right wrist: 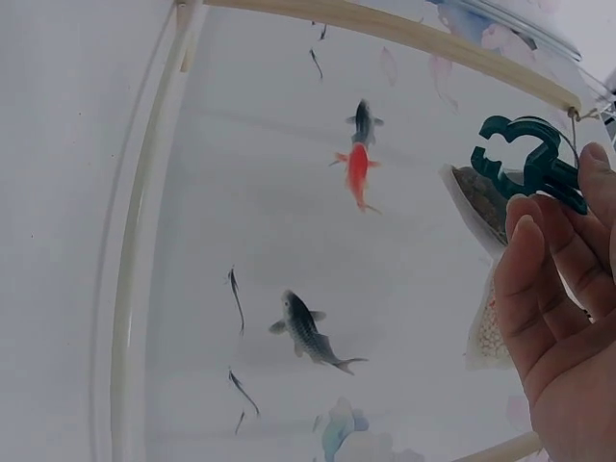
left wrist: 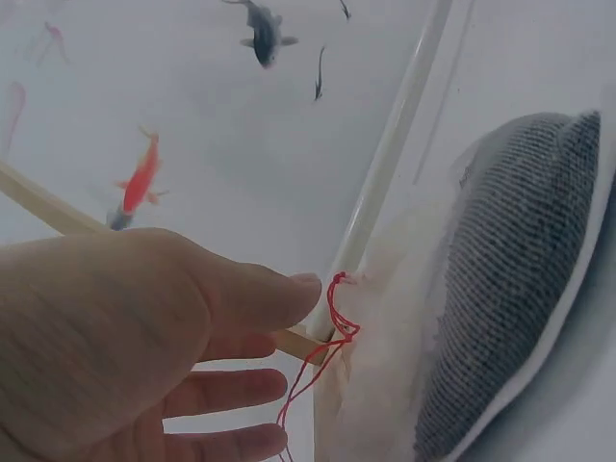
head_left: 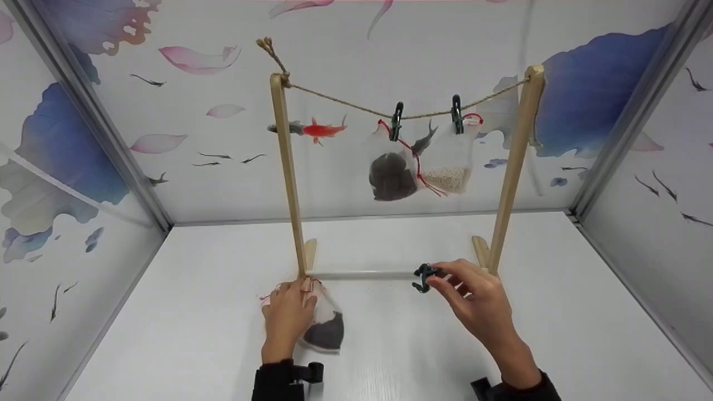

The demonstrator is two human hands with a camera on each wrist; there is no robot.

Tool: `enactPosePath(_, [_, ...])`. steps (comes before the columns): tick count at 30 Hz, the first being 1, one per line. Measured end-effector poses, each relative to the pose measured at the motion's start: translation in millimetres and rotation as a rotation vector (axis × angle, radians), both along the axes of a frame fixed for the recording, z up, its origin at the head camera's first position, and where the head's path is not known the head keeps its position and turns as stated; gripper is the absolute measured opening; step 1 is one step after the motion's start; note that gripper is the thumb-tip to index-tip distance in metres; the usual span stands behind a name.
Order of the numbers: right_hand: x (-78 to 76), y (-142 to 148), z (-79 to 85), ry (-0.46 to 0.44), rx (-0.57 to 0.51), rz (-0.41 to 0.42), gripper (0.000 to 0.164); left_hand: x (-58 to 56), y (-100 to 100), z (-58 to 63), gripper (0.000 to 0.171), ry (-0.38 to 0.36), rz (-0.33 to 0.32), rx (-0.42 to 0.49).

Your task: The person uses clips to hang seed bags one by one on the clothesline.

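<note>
My right hand (head_left: 473, 295) pinches a dark green plastic clip (right wrist: 520, 159) between thumb and fingers, above the table near the frame's lower bar. In the right wrist view the clip's rounded jaws point away from the fingertips. My left hand (head_left: 289, 312) is over the top of a sheer drawstring bag (head_left: 325, 332) at the foot of the left post. Dark grains fill the bag's lower part. In the left wrist view the fingers are apart and loosely extended, and the thumb is close to the bag's red string (left wrist: 345, 327). No grip on it shows.
A twine line (head_left: 345, 103) sags between the left wooden post (head_left: 288, 172) and the right post (head_left: 515, 172). Two green clips hold a dark-filled bag (head_left: 392, 178) and a pale-grain bag (head_left: 448, 180) on it. A white bar (head_left: 362, 275) joins the posts low down.
</note>
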State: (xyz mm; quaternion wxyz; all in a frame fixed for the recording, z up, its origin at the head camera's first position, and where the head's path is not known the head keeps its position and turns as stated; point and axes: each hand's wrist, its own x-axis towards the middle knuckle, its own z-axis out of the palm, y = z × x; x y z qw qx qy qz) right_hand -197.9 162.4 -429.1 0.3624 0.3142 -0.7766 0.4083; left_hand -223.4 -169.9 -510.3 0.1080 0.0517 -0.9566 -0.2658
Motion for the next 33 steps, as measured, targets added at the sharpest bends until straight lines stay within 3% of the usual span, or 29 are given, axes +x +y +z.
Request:
enactPosePath(7, [-0.3, 0, 0.8, 0.015, 0.030, -0.004, 0.031, -1.3, -11, -10.5, 0.049, -0.035, 0.045, -0.039])
enactPosePath(16, [-1.1, -1, -3.5, 0.010, 0.039, -0.029, 0.033, 0.5, -17, -13.5, 0.048, -0.108, 0.061, -0.040])
enactPosePath(21, [-1.8, -1, -5.0, 0.011, 0.035, -0.037, 0.034, 1.4, -17, -15.2, 0.042, -0.071, 0.100, -0.052])
enactPosePath(27, [-1.8, 0, -5.1, 0.014, 0.045, -0.055, 0.033, 4.3, -15, -7.9, 0.035, -0.043, 0.173, -0.081])
enactPosePath(33, [-2.0, 0, -3.9, 0.009, 0.040, -0.041, 0.033, 7.5, -15, 5.2, 0.033, -0.047, 0.163, -0.059])
